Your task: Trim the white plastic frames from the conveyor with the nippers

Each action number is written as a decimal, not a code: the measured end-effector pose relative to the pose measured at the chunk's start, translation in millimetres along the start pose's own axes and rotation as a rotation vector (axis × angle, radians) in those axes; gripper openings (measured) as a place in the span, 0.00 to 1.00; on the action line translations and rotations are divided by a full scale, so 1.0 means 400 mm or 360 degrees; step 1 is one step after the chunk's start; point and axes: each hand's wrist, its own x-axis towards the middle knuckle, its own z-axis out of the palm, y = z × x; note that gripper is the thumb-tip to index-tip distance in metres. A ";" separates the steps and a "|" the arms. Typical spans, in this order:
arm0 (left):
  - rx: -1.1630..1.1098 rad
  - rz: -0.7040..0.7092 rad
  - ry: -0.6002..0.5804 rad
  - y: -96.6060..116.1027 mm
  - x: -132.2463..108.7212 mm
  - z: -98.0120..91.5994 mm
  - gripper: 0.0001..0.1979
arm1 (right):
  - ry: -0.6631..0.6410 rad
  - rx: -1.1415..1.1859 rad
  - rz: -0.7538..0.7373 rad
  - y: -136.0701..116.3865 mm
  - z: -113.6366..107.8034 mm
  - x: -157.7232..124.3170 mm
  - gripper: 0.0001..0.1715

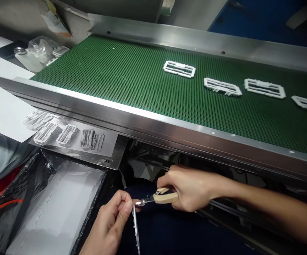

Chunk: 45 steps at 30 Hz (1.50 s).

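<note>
Pinched between the thumb and fingers of my left hand (111,225) is a thin white plastic frame (135,228), seen edge-on and hanging downward. My right hand (189,187) is wrapped round the cream handles of a pair of nippers (166,197). The metal jaws of the nippers meet the top end of the frame, close to my left fingertips. Whether the jaws are fully closed is too small to tell. More white plastic frames, such as this one (179,69), lie on the green conveyor belt (116,71) above my hands.
The belt's metal side rail (143,115) runs across in front of me. Left of my hands, several white frames (67,135) lie on a metal shelf (108,162). A box lined with black plastic (17,209) stands below it. A clear bottle (28,60) sits at the far left.
</note>
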 end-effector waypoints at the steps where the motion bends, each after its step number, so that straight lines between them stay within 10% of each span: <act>1: -0.0115 -0.0020 0.0041 -0.007 -0.001 0.003 0.17 | 0.0025 0.0111 0.0065 0.012 0.009 -0.001 0.08; 8: -0.0603 0.0078 0.0126 -0.103 0.003 0.041 0.26 | 0.0279 0.0376 0.0047 0.053 0.060 -0.021 0.17; 17: -0.1488 -0.0179 -0.0185 -0.104 0.019 0.040 0.25 | 0.0451 -0.0197 -0.0053 0.025 0.067 -0.021 0.28; 45: -0.1507 -0.0268 -0.0028 -0.121 0.004 0.067 0.21 | 0.0457 -0.0485 -0.0152 0.027 0.077 -0.034 0.14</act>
